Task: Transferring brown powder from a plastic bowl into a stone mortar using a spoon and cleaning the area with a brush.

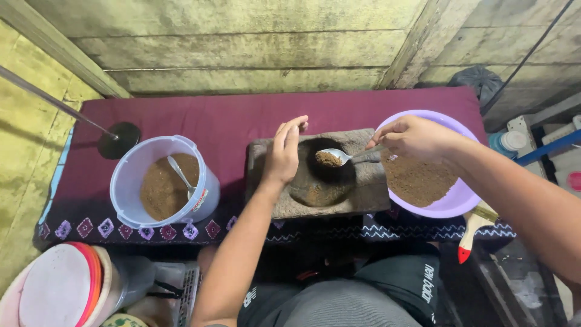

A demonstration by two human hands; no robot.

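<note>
A grey stone mortar slab [357, 194] with a round hollow lies on the maroon cloth in front of me. My right hand [414, 136] holds a metal spoon [342, 156] heaped with brown powder above the hollow. My left hand [283, 151] rests with fingers together on the slab's left rim, holding nothing. A lilac plastic bowl [457, 203] of brown powder sits just right of the slab, under my right wrist. A pale bucket [130, 175] to the left holds more brown powder and a second spoon [181, 175].
The maroon cloth [212, 118] with a patterned front edge covers a low bench against a plank wall. A dark round stand base with a metal rod [118, 139] sits at left. Stacked plastic lids [60, 284] lie at lower left, a red-tipped brush [469, 236] at lower right.
</note>
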